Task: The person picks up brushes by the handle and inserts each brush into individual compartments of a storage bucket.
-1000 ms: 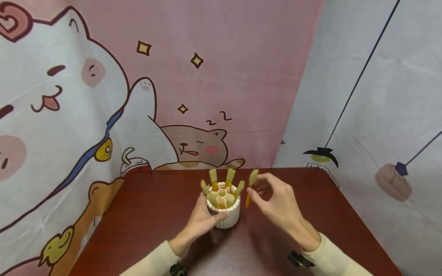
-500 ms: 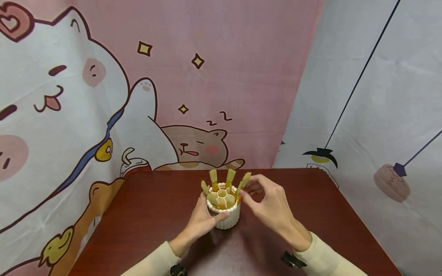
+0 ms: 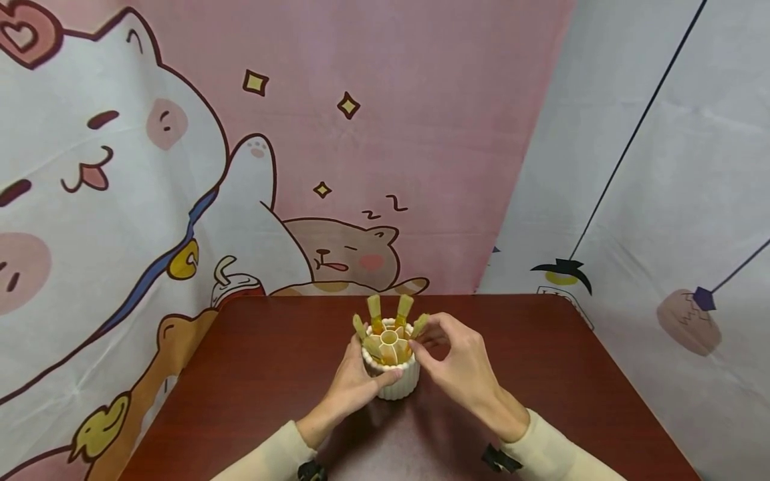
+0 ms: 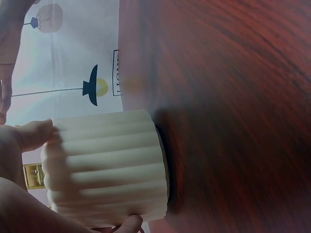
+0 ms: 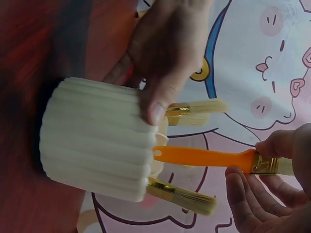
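A cream ribbed brush holder (image 3: 400, 386) with a flower-shaped divider (image 3: 390, 338) stands upright on the table. My left hand (image 3: 353, 387) grips its left side, thumb across the front. In the right wrist view my right hand (image 5: 265, 187) pinches a paintbrush (image 5: 204, 157) by the metal band and the upper part of its orange handle. Bristles point away from the holder, and the handle's holed end is right at the rim. Several other paintbrushes stand in the compartments, bristles up, among them a back brush (image 3: 374, 307) and a brush at the rim (image 5: 194, 200).
The dark red wooden table (image 3: 265, 374) spreads around the holder. Behind it hangs a pink and white cartoon cloth (image 3: 445, 167), with another white cloth (image 3: 650, 167) along the right. Black bands (image 3: 500, 459) sit on both cream sleeves.
My right hand has moved left and slightly down, bringing the paintbrush from beside the holder to its right rim. My left hand keeps its grip on the holder.
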Motion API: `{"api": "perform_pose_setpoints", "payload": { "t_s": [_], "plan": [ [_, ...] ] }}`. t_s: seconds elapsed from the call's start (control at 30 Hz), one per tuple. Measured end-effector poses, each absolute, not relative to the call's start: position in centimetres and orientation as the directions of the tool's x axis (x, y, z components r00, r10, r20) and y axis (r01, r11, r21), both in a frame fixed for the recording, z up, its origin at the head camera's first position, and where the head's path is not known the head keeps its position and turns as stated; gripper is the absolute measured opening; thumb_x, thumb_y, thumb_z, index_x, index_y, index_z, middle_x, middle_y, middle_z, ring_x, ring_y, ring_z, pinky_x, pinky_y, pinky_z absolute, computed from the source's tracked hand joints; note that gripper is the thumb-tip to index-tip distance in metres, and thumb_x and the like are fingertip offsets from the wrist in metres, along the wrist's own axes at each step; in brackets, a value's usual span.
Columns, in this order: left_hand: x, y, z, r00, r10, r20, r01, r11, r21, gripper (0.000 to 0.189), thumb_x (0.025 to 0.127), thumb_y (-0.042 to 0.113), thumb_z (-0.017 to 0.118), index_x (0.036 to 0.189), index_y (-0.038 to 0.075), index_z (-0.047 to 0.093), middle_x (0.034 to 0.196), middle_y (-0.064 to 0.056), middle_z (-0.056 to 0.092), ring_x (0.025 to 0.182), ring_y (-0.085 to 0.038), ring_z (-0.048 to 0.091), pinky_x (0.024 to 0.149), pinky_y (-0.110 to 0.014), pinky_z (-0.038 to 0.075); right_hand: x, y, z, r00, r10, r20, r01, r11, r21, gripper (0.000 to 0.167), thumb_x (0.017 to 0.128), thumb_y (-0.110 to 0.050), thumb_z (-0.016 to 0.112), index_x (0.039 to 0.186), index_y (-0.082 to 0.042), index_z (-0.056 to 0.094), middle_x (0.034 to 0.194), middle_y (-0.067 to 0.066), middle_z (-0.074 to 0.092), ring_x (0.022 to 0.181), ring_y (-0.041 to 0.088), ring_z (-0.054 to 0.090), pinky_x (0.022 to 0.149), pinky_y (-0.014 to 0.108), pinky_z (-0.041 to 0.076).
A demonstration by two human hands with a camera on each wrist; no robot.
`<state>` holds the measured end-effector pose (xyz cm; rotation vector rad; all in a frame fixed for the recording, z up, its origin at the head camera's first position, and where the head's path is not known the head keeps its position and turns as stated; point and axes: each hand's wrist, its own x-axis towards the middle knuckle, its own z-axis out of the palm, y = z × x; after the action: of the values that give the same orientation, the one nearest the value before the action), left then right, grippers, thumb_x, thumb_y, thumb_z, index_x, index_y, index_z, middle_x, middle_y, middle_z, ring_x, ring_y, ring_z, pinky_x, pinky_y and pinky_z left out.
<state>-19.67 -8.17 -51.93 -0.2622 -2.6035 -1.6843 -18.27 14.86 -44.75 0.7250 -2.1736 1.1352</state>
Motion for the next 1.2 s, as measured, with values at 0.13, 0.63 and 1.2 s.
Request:
{"api": "perform_pose_setpoints", "payload": {
  "t_s": [0.13,0.63,1.2],
  "plan": [
    [-19.7,-8.1,-51.8,-0.985,0.126,0.116,0.158,0.402,0.902,0.121,0.088,0.037,0.102,0.178,-0.001,0.03,0.173,-0.027,0.051,0.161,-0.047,0.055,0.133,-0.072,0.041,-18.3,14.6,-45.3,-0.686,-0.203,0.699,-0.688,0.494,-0.532,0.034,0.092,0.0,0.095,0.116,-0.014,0.075,0.105,-0.005,0.082,0.087,0.006,0.081,0.077,0.033,0.071],
    [-19.7,-8.2,-52.0,-0.984,0.122,0.126,0.166,0.411,0.896,0.122,0.087,0.038,0.102,0.178,-0.002,0.031,0.172,-0.026,0.052,0.16,-0.047,0.055,0.133,-0.071,0.042,-18.7,14.3,-47.1,-0.715,-0.211,0.666,-0.655,0.536,-0.533,0.033,0.092,-0.002,0.096,0.115,-0.015,0.075,0.103,-0.001,0.083,0.088,0.008,0.082,0.077,0.04,0.072],
    [-19.6,-8.2,-51.7,-0.982,0.135,0.133,0.177,0.398,0.9,0.12,0.088,0.036,0.102,0.178,-0.002,0.032,0.169,-0.027,0.054,0.157,-0.047,0.057,0.131,-0.071,0.043,-19.0,14.3,-49.2,-0.718,-0.237,0.654,-0.659,0.533,-0.531,0.038,0.087,0.006,0.097,0.114,-0.012,0.078,0.102,0.003,0.082,0.087,0.014,0.085,0.076,0.032,0.071]
  ]
}}
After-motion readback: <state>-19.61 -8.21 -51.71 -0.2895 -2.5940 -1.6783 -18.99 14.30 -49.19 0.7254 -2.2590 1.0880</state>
